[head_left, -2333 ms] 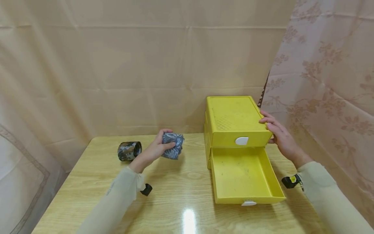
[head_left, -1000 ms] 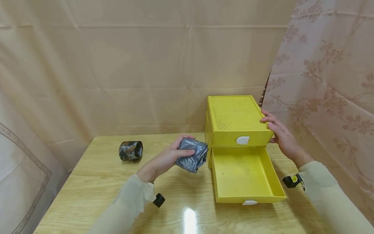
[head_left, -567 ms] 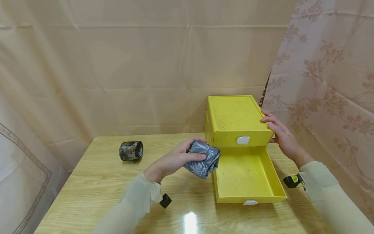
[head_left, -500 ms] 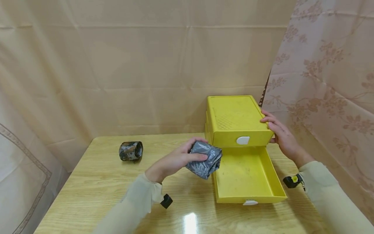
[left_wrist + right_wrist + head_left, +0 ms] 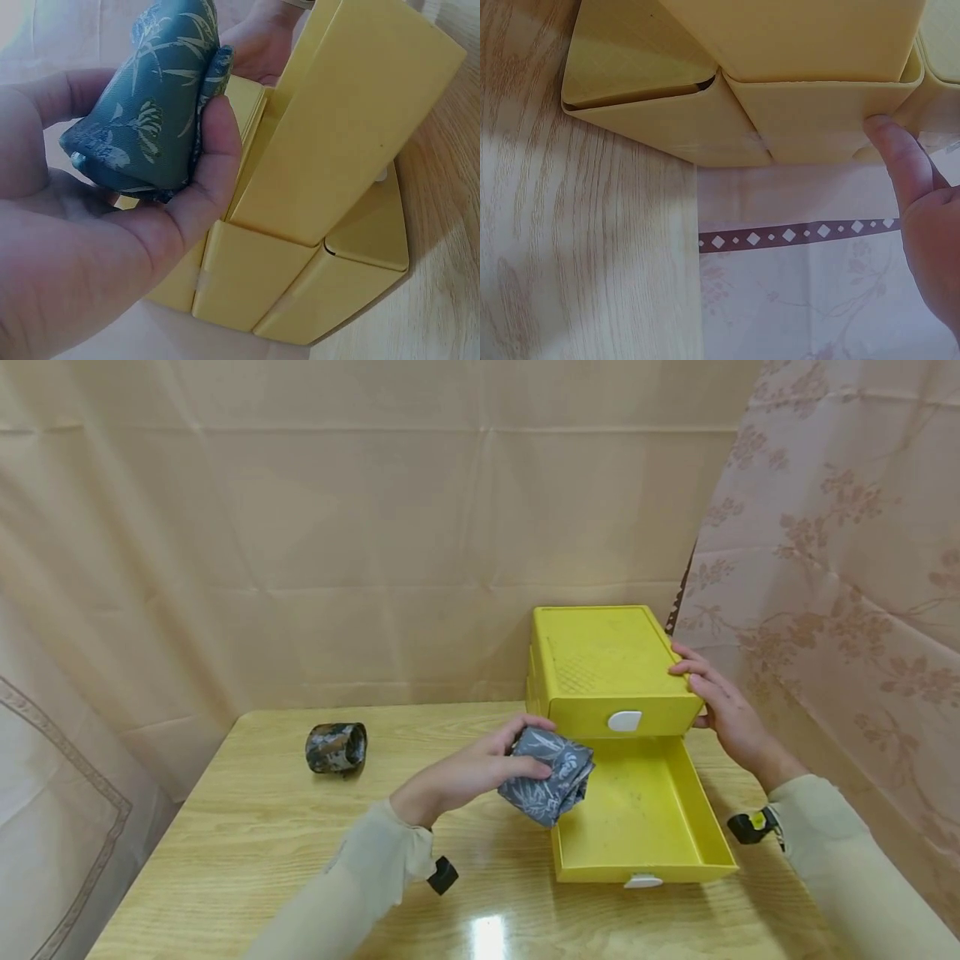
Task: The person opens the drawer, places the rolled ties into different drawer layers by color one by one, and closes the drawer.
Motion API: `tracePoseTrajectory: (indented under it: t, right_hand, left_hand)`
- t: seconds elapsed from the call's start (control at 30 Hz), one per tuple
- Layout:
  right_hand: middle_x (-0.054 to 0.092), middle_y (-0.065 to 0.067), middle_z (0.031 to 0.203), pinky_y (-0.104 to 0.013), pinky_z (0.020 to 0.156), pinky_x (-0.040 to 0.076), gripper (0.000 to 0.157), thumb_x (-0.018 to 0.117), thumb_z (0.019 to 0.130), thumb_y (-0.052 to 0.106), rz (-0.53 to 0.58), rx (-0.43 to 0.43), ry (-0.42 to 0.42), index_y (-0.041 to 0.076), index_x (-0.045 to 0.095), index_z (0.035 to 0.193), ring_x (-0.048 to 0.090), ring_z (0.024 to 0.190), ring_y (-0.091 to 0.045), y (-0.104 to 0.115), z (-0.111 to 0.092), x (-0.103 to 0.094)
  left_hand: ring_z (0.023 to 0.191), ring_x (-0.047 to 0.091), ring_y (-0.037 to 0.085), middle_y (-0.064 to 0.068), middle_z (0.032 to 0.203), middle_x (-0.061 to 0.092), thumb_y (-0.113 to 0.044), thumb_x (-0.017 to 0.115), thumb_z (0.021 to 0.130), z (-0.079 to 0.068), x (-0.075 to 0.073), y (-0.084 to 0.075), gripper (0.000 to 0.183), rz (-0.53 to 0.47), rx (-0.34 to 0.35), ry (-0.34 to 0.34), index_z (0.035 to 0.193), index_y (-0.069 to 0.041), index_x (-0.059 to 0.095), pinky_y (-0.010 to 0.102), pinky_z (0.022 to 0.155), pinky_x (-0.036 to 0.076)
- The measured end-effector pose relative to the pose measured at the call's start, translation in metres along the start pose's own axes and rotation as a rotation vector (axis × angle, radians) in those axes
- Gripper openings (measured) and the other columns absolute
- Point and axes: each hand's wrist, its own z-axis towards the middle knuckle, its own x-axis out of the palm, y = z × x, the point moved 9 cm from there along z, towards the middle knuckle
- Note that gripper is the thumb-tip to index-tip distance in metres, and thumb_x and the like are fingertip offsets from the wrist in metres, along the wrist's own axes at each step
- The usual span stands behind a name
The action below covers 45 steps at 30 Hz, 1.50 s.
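My left hand (image 5: 480,768) grips a folded grey-blue cloth (image 5: 543,777) with pale leaf and flower patterns, thumb on top and fingers around its far side. The cloth (image 5: 150,105) fills the grasp in the left wrist view. It overlaps the left wall of a pulled-out yellow drawer (image 5: 637,818) in the head view. That drawer slides from below the top tier of a yellow drawer cabinet (image 5: 611,652). My right hand (image 5: 731,718) rests on the cabinet's upper right edge, fingers on the top. In the right wrist view the thumb (image 5: 889,142) presses the side wall.
A camouflage-patterned cylinder (image 5: 333,747) lies on its side at the back left of the wooden table (image 5: 247,860). A beige curtain (image 5: 375,527) hangs behind, and a floral curtain (image 5: 847,543) on the right. The top drawer's front has a white handle (image 5: 624,721).
My left hand has carried the cloth rightward from near the cylinder to the drawer's left wall. My right hand stays at the cabinet's edge, and the drawer has not moved.
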Motion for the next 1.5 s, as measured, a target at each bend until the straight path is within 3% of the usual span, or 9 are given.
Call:
tracePoseTrajectory:
  t: [0.47,0.57,0.7,1.03,1.33,1.5]
  right_hand:
    - [0.012,-0.003,0.158,-0.03,0.066,0.054,0.035,0.028,0.106,0.023,0.049,-0.029,0.017,0.001,0.045,0.126,0.044,0.122,-0.012,0.0,0.001,0.001]
    - [0.011,-0.003,0.158,-0.03,0.066,0.055,0.035,0.027,0.106,0.023,0.057,-0.031,0.02,0.001,0.045,0.126,0.043,0.123,-0.012,0.0,0.001,0.001]
    - [0.011,-0.003,0.158,-0.03,0.067,0.055,0.035,0.027,0.106,0.022,0.055,-0.034,0.021,0.0,0.044,0.127,0.042,0.124,-0.013,0.0,0.0,0.002]
    - [0.011,-0.002,0.158,-0.03,0.069,0.054,0.035,0.027,0.106,0.023,0.03,-0.025,0.019,0.001,0.044,0.128,0.042,0.124,-0.013,0.001,0.001,0.001]
    - [0.011,-0.002,0.158,-0.031,0.071,0.055,0.035,0.027,0.106,0.024,0.027,-0.018,0.021,0.002,0.044,0.128,0.041,0.125,-0.013,0.001,0.0,0.002]
    - [0.011,-0.002,0.158,-0.031,0.072,0.055,0.035,0.027,0.106,0.024,0.026,-0.01,0.02,0.002,0.044,0.128,0.041,0.125,-0.012,0.001,0.0,0.002]
  left_hand:
    - [0.101,0.057,0.021,0.009,0.12,0.05,-0.02,0.063,0.09,0.011,0.016,-0.003,0.052,0.043,-0.008,0.006,0.135,-0.021,0.036,0.035,0.083,0.05]
    - [0.1,0.057,0.023,0.009,0.121,0.047,-0.017,0.063,0.091,0.015,0.021,-0.003,0.053,0.011,-0.015,0.028,0.136,-0.02,0.035,0.036,0.081,0.052]
    - [0.101,0.057,0.024,0.008,0.123,0.046,-0.012,0.063,0.09,0.02,0.028,-0.003,0.047,-0.029,-0.024,0.045,0.13,-0.023,0.041,0.038,0.079,0.053]
    - [0.102,0.055,0.02,0.002,0.121,0.048,-0.013,0.066,0.089,0.029,0.04,-0.002,0.045,0.029,-0.053,0.079,0.126,-0.029,0.046,0.036,0.078,0.053]
    - [0.1,0.056,0.017,0.001,0.119,0.049,-0.003,0.069,0.085,0.038,0.05,0.001,0.055,-0.003,-0.044,0.119,0.131,-0.02,0.043,0.036,0.078,0.054]
    - [0.099,0.056,0.015,-0.001,0.117,0.05,-0.002,0.07,0.084,0.041,0.054,0.002,0.055,0.028,-0.038,0.135,0.129,-0.021,0.045,0.035,0.077,0.054]
